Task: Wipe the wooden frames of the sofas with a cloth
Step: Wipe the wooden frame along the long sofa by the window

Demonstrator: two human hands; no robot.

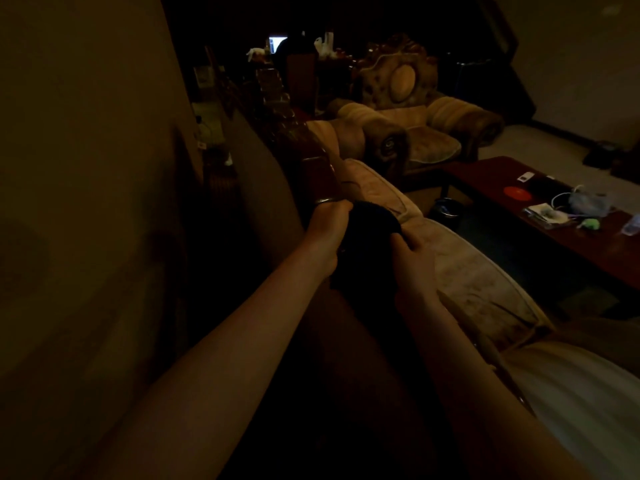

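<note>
- Cloth, dark and bunched, sits at frame centre between both hands, beside the sofa's wooden frame running toward 11 o'clock.
- Left hand has fingers curled on the cloth's left edge.
- Right hand pinches its near side.
- Coffee table lies at 3 o'clock.

We are viewing a dark wooden coffee table standing at right, bearing a red disc, a white card, cables and a clear bag.
</note>
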